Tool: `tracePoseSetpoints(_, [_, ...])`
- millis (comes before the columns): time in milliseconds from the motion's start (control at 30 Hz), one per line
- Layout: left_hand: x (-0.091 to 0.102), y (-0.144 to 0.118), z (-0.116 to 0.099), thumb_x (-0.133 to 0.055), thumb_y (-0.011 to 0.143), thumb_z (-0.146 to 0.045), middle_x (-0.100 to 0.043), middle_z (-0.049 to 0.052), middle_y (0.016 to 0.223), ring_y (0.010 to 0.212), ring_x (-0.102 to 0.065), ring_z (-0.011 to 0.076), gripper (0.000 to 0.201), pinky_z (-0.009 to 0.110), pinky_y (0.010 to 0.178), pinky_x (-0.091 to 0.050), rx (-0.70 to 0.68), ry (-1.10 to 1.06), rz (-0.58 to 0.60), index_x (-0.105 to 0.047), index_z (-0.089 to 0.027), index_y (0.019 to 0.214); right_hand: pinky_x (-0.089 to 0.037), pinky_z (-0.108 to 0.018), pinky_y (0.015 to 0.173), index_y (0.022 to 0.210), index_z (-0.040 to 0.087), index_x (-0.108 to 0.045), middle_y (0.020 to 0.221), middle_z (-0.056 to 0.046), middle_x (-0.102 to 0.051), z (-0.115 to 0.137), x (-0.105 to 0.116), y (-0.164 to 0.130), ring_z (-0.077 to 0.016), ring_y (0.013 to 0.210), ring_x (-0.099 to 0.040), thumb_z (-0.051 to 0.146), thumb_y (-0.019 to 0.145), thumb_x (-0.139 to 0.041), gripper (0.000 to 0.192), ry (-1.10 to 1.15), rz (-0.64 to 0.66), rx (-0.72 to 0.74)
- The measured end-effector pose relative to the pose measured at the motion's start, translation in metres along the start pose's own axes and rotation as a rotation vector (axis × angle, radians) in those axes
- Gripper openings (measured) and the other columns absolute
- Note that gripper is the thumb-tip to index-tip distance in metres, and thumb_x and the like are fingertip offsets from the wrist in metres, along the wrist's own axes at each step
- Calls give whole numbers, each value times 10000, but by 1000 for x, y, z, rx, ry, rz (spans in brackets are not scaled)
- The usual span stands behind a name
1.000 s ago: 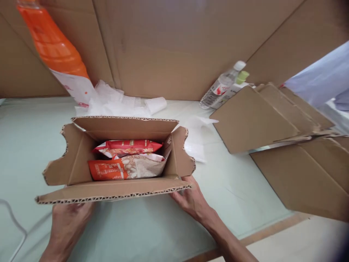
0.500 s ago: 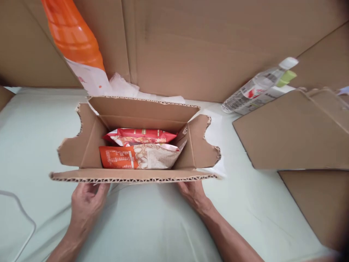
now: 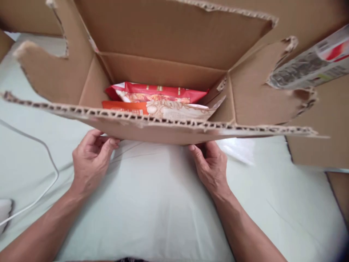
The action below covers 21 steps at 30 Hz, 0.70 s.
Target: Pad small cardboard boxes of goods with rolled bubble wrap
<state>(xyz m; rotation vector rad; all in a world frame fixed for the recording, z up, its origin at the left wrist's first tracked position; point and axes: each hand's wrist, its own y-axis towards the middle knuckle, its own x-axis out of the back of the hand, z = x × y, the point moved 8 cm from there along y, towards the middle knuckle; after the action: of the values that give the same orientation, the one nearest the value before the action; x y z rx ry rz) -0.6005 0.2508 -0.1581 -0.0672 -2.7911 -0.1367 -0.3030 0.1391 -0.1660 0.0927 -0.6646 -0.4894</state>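
Box (image 3: 169,69) now much closer to cam vs 0.5 s ago, fills the far half of view; pulled toward the person. Flaps all open. Near flap (image 3: 163,125) sticks out over both hands. L hand (image 3: 91,160) under the flap's left part, fingers curled, tips touching its underside. R hand (image 3: 211,167) under the right part, fingers bent up vs the flap; firm grip or just contact, can't tell. Inside: red snack pkt (image 3: 158,92) far, orange pkt (image 3: 152,107) near, both lying flat. Bottle (image 3: 311,65) far right. White cable (image 3: 40,145) left on table (image 3: 152,203). Box is within reach, contents untouched.
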Motion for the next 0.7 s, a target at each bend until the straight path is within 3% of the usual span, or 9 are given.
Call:
tracePoseSetpoints(133, [1, 6, 3, -708, 838, -296, -714, -4, 756, 681, -682, 143, 222, 274, 641, -586, -54, -26, -16, -661, -179, 1021, -552, -361, 789, 1095, 217, -627, 993, -53, -708, 5, -9, 2, -193, 851, -660, 262, 947, -542, 176, 91, 2, 3])
tracePoseSetpoints(300, [4, 15, 6, -715, 780, -210, -705, -23, 698, 661, -690, 128, 237, 238, 596, -590, -108, -27, -37, -666, -135, 1000, -569, -368, 812, 1173, 208, -622, 1078, -70, -718, 9, -15, 1, -190, 883, -681, 220, 926, -511, 272, 75, -25, 75])
tracePoseSetpoints(367, [3, 18, 7, -707, 763, -201, -703, -23, 697, 663, -692, 127, 237, 234, 593, -592, -107, -29, -35, -673, -129, 987, -564, -394, 850, 1195, 214, -625, 1116, -80, -713, 16, -2, 1, -210, 945, -683, 220, 921, -512, 297, -12, -62, 136])
tracePoseSetpoints(500, [3, 22, 9, -667, 731, -178, -716, -18, 745, 666, -693, 119, 244, 242, 621, -603, -101, -24, -36, -691, -129, 969, -524, -461, 943, 1246, 231, -623, 1279, -108, -661, 18, 54, 9, -263, 1110, -649, 256, 932, -505, 336, -286, -212, 153])
tracePoseSetpoints(600, [3, 24, 11, -638, 710, -163, -723, -14, 780, 705, -708, 129, 278, 253, 645, -610, -103, -31, -36, -695, -130, 980, -471, -529, 1004, 1253, 210, -629, 1298, -129, -656, -11, 85, 19, -315, 1173, -613, 294, 907, -523, 371, -497, -166, 27])
tracePoseSetpoints(700, [1, 25, 13, -624, 711, -160, -711, -21, 787, 716, -704, 127, 306, 249, 644, -598, -97, -29, -32, -687, -133, 1010, -431, -594, 1014, 1204, 158, -646, 1293, -182, -654, -53, 95, 20, -379, 1208, -575, 341, 857, -563, 401, -634, -62, -114])
